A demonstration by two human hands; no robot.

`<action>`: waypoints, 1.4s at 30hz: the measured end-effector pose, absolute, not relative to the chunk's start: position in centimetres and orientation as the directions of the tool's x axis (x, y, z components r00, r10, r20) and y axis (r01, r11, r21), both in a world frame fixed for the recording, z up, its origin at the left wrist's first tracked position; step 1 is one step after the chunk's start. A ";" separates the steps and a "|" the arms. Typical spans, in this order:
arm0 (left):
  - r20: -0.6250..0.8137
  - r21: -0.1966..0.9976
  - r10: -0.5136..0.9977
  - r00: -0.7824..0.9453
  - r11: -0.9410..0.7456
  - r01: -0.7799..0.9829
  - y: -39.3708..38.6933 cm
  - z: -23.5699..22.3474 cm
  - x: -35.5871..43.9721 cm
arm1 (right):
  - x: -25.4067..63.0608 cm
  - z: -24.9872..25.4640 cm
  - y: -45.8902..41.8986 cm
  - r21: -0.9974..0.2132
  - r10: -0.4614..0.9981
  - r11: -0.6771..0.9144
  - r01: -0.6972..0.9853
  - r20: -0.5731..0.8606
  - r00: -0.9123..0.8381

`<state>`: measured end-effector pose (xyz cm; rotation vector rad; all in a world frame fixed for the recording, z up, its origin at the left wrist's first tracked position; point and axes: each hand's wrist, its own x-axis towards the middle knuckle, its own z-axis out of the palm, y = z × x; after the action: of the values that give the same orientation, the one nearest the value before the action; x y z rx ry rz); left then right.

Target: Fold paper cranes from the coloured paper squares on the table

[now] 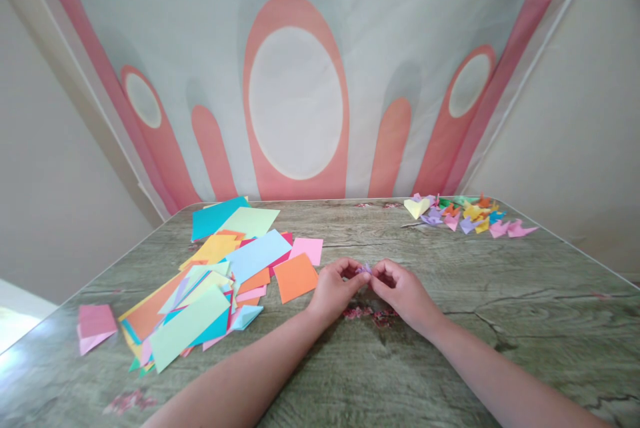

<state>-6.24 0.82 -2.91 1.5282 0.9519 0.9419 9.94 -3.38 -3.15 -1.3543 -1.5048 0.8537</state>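
A small lilac piece of folded paper (367, 269) is pinched between the fingertips of both my hands, just above the middle of the table. My left hand (336, 287) grips it from the left with thumb and fingers together. From the other side my right hand (403, 293) holds it the same way. Fingers cover most of the piece, so its full shape is hidden. An orange paper square (295, 278) lies just left of my left hand.
Many coloured paper sheets (190, 328) are heaped on the left of the wood-patterned table (480, 375). Pink folded paper (97, 325) lies at the far left. Several small folded paper figures (473, 213) and a pale yellow paper heart (417, 207) sit at the back right. A printed backdrop (295, 101) hangs behind.
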 end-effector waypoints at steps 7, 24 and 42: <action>0.057 0.989 0.933 0.356 -0.102 0.108 0.8 -2.9 -6.2 | 9.6 -2.8 -3.7 -0.914 0.977 0.191 0.358 0.212 0.020; -0.114 0.982 0.848 0.518 0.176 -0.073 0.5 -2.1 -6.1 | 10.1 -2.2 -3.8 -0.903 0.945 0.237 0.358 0.299 0.129; -0.150 0.930 0.845 0.513 0.297 -0.218 0.8 -2.3 -6.2 | 10.2 -2.1 -3.7 -0.930 0.948 0.252 0.269 0.293 0.124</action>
<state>-6.25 0.83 -2.33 1.0314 0.7356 0.7983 10.17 -3.66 -2.09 -1.2460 -1.3838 0.7528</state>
